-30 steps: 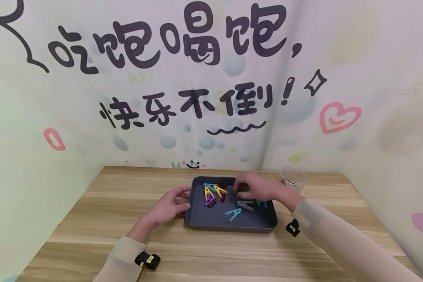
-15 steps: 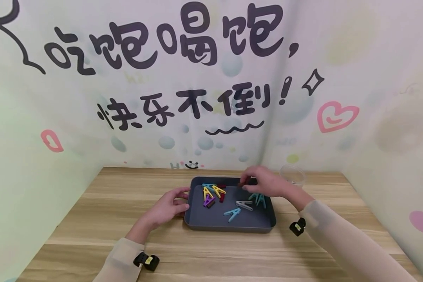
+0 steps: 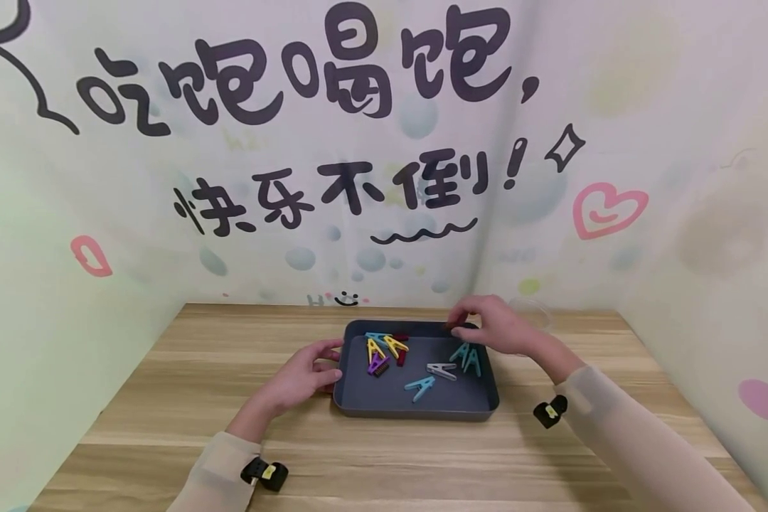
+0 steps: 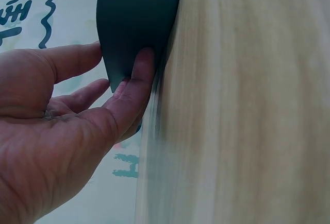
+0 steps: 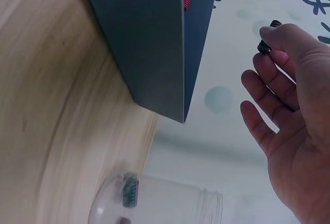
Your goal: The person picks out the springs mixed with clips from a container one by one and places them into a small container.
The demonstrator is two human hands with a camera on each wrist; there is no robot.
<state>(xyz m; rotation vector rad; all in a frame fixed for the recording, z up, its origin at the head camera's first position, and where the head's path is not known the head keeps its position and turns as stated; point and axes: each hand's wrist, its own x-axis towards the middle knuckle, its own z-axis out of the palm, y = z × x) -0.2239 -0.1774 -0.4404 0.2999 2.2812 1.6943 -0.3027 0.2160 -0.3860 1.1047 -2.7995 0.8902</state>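
Note:
My right hand (image 3: 496,323) is over the back right corner of the dark grey tray (image 3: 416,411). Thumb and forefinger pinch a small dark ribbed piece (image 5: 269,37), best seen in the right wrist view. My left hand (image 3: 302,377) touches the tray's left end, its fairly straight fingers (image 4: 135,87) against the outer wall. Inside the tray lie light-blue (image 3: 420,387), grey (image 3: 441,370), teal (image 3: 467,358), yellow (image 3: 395,347) and purple (image 3: 377,365) clothespins. Dark red pieces (image 3: 401,358) and a brown ribbed piece (image 3: 381,370) lie among them.
A clear plastic jar (image 5: 170,201) stands right of the tray, mostly hidden behind my right hand in the head view. Dark ribbed pieces (image 5: 130,190) are inside it. A printed wall cloth (image 3: 358,270) hangs behind the wooden table (image 3: 384,462).
My right hand has lifted the small dark piece from the tray and moved back and right toward the rim. The left hand keeps its place at the tray.

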